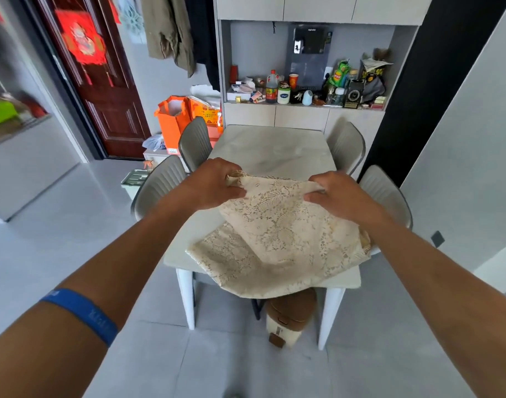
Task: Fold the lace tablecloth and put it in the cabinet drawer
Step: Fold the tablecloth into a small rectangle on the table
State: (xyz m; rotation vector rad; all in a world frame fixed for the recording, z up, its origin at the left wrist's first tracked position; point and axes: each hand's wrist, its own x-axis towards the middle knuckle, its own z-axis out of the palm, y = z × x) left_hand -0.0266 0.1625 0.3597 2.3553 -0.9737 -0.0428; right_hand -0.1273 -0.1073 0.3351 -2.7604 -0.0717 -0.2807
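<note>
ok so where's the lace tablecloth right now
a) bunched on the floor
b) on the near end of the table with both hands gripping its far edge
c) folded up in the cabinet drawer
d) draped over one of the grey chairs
b: the lace tablecloth lies partly folded on the near end of the table, its near edge hanging over, with the left hand and right hand each pinching its far edge.

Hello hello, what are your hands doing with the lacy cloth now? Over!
Left hand and right hand both pinching the far edge of the lace tablecloth. Cloth partly folded, near edge hanging off the table. Nothing blocking.
</note>
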